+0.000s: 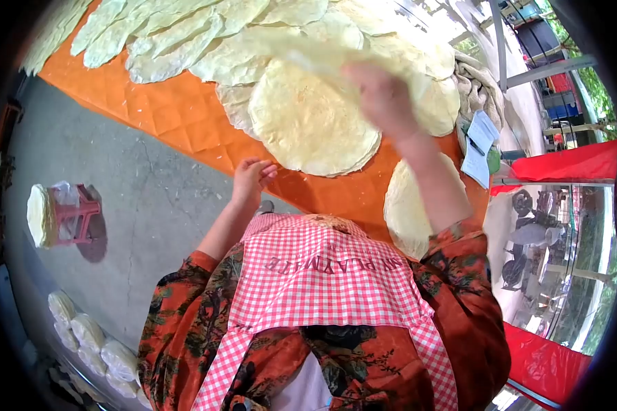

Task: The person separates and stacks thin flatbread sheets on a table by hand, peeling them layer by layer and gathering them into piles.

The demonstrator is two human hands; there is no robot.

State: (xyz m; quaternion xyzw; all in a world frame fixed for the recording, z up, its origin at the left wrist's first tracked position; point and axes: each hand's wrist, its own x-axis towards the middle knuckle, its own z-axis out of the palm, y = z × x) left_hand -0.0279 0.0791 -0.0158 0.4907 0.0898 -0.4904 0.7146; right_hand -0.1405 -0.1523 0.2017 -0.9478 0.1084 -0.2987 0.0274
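Observation:
My right hand (384, 99) is raised over the orange-covered table (178, 113), smeared by motion. Its fingers are closed on the edge of a thin flatbread (301, 53), which streaks out leftward in a blur. Below it lies a stack of round, pale flatbreads (308, 123) near the table's front edge. My left hand (253, 177) hovers just off that edge, left of the stack, fingers loosely curled and apart, holding nothing. Another flatbread pile (408, 205) lies partly under my right forearm.
Many overlapping flatbreads (178, 38) cover the back of the table. At the right edge are an open notebook (480, 147) with a pen and a crumpled cloth (480, 85). A pink stool (82, 212) bearing flatbreads stands on the floor, with several bagged stacks (89, 332) below.

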